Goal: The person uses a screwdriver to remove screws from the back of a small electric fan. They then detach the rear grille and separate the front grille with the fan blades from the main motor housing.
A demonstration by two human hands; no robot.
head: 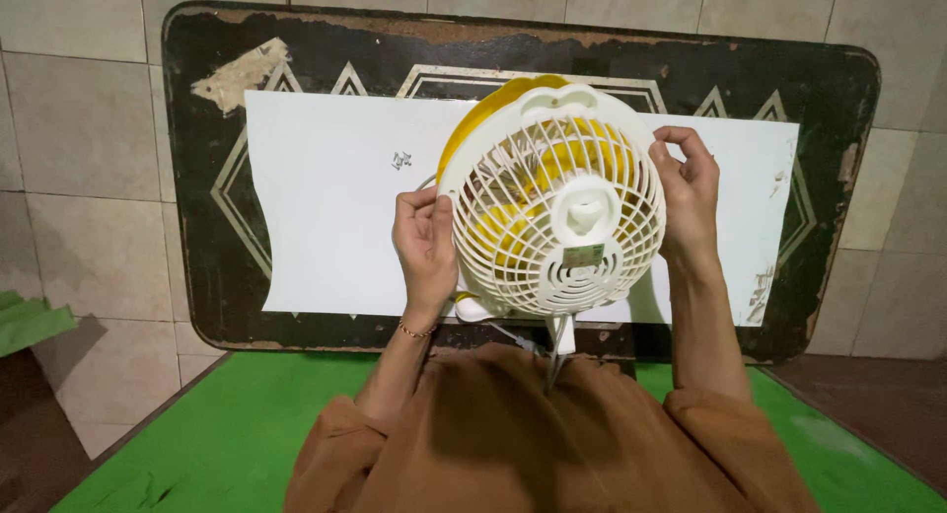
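A small white table fan [552,202] with yellow blades behind its round grille is held up between the two hands, its rear grille and motor hub facing the camera, tilted slightly away at the top. It hangs above a white sheet of paper [326,207] that lies on a dark, worn low table [838,109].

The left hand [424,242] clasps the grille's left rim, fingers curled around the edge and thumb lying along the front of it; the wrist is bent slightly inward and carries a thin bracelet [414,330]. The right hand [688,187] grips the right rim higher up, fingers hooked over the edge, forearm running straight down toward the body. Both are closed on the fan. A white cord [559,345] drops from the fan's base between the forearms toward the brown clothing [513,434].

To the left of the left hand the paper is bare out to its edge; to the right of the right hand a narrower strip of paper remains before the table's chipped border. Beyond the fan lies the table's far edge, then tiled floor [79,128]. Below the forearms a green mat [227,444] stretches on both sides.
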